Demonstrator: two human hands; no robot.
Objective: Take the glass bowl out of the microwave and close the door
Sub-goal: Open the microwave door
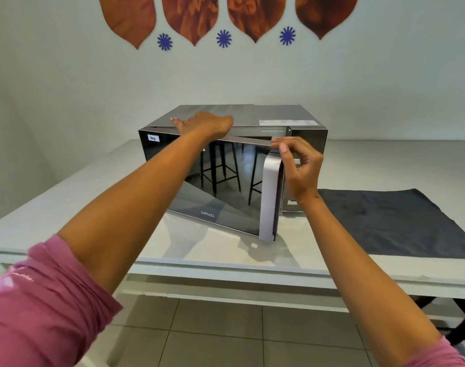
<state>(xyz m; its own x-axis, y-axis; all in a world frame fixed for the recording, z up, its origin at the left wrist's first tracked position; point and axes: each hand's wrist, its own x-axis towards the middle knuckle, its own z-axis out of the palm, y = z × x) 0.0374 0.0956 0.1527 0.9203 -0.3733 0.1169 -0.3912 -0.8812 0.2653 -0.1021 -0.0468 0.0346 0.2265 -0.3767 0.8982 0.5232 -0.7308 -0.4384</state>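
On the white table (pixel 67 207), right-hand fingers (pixel 281 148) pinch the microwave (pixel 279 115) door's (pixel 226 181) top corner, left hand (pixel 207 124) flat.

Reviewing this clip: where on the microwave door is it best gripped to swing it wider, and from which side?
Probably the door by its silver vertical handle on the free right edge, from the right, where the right hand already is. Hinged left and ajar, its handle stands clear.

Left hand (pixel 205 124) lies flat, palm down, arm outstretched; right hand (pixel 299 165) pinches with curled fingers.
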